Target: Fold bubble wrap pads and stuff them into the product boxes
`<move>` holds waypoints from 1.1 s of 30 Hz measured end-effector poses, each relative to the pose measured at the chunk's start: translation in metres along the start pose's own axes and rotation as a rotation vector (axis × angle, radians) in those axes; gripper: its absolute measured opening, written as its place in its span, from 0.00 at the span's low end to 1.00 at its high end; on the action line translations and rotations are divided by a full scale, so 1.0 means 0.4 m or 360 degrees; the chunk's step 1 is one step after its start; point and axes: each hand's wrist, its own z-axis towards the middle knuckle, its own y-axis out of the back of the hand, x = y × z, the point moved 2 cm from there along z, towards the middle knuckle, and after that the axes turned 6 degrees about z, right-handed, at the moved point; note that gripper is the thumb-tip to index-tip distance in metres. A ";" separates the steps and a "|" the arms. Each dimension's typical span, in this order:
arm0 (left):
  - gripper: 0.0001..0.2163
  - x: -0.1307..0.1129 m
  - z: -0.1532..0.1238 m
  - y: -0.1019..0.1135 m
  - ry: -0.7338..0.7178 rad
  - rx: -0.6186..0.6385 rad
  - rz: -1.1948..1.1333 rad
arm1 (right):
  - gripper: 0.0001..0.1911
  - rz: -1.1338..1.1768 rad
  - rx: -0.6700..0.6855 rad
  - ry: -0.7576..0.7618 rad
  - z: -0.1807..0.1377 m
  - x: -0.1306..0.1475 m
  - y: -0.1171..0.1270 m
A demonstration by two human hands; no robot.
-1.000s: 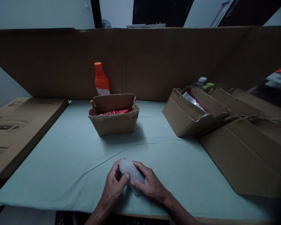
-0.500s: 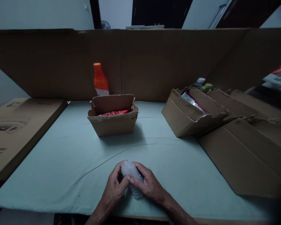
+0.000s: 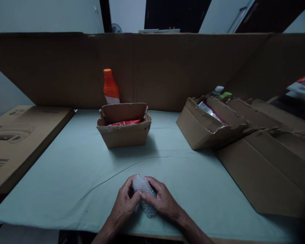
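Observation:
A small bundle wrapped in clear bubble wrap (image 3: 143, 189) rests on the pale green table cover (image 3: 66, 176) near its front edge. My left hand (image 3: 123, 205) curls around the bundle's left side, thumb on top. My right hand (image 3: 162, 201) wraps the right side, fingers pressed onto the wrap. What is inside the wrap is hidden.
A small open cardboard box (image 3: 124, 124) with a red packet inside stands at the middle back, an orange bottle (image 3: 110, 87) behind it. A tilted torn box (image 3: 205, 123) with packets and bottles lies at right on flattened cardboard (image 3: 269, 162). A cardboard wall (image 3: 167, 67) rings the back. A printed flat carton (image 3: 17, 139) lies at left.
Both hands stay on the bundle; the fingers have shifted slightly and the bundle has turned a little. The view has drifted a bit.

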 end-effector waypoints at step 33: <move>0.32 -0.011 0.004 -0.002 0.0097 -0.0207 -0.0002 | 0.14 0.0083 -0.0028 -0.0033 0.006 0.000 0.003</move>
